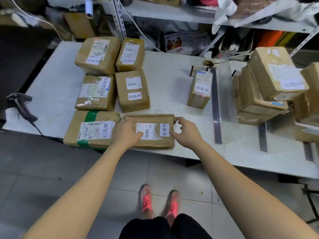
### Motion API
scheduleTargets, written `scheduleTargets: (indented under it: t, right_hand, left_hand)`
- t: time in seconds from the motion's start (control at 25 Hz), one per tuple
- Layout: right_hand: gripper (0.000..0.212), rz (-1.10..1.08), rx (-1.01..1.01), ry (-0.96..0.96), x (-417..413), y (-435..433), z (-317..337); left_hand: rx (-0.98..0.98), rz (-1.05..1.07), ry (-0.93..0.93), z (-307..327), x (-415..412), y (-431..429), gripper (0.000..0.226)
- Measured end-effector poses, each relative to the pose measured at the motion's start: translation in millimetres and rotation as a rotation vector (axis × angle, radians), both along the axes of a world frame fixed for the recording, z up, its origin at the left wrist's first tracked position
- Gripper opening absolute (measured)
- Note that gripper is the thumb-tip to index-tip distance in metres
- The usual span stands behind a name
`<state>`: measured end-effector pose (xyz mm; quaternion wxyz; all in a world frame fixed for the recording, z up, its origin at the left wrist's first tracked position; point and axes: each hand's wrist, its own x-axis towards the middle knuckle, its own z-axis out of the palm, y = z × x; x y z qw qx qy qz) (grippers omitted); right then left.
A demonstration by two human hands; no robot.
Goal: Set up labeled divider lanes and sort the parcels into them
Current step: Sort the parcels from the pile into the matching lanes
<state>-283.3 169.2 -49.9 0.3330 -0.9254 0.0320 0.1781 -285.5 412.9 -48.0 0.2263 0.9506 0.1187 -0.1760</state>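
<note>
1. Two hands meet the flat parcel at the near edge of the table. The left hand lies on its label, fingers flat. The right hand is loosely spread at its right end, clasping nothing; contact is unclear.
2. A green-taped parcel touches the flat parcel's left end.
3. Beyond the flat parcel to the right, a small upright parcel hides most of a sign.
4. Further right stands a clear divider, then a blurred stack of parcels, cut off by the frame edge.
</note>
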Motion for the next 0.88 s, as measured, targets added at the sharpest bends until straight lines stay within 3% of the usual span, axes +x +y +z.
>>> scheduleTargets:
  t: [0.16,0.36,0.68,0.88]
  right_hand:
    - [0.077,-0.065,0.02,0.086,-5,20,-20]
    - [0.08,-0.174,0.087,0.14,-11,29,-31]
    - [0.08,-0.372,0.106,0.059,-21,14,-11]
    - [0.081,-0.473,0.141,-0.029,-37,-5,24]
  left_hand:
    - [-0.018,0.008,-0.082,-16,1,10,0.06]
    - [-0.029,0.007,-0.11,-25,5,12,0.06]
    - [-0.35,0.131,-0.172,-15,6,-6,0.071]
    - [-0.372,0.103,-0.14,3,15,-25,0.093]
